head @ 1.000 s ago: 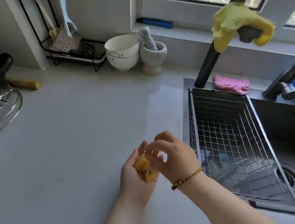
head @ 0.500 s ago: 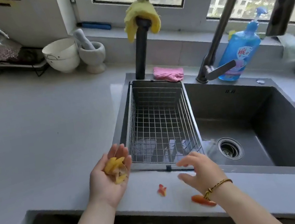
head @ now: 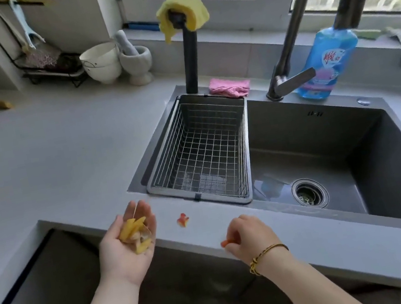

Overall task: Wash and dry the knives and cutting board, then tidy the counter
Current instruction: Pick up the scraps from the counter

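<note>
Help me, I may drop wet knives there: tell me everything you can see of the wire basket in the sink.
The wire basket is a deep rectangular drainer of thin metal grid with a darker solid rim. It sits upright at the left end of the sink, its rim seemingly hung on the sink's ledges. It looks empty; the sink floor shows through the mesh. A pink cloth lies just behind it.

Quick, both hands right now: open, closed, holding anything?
Left hand: open, palm up, carrying yellow peel scraps.
Right hand: closed, fingers pinching an orange scrap at the counter edge.
</note>
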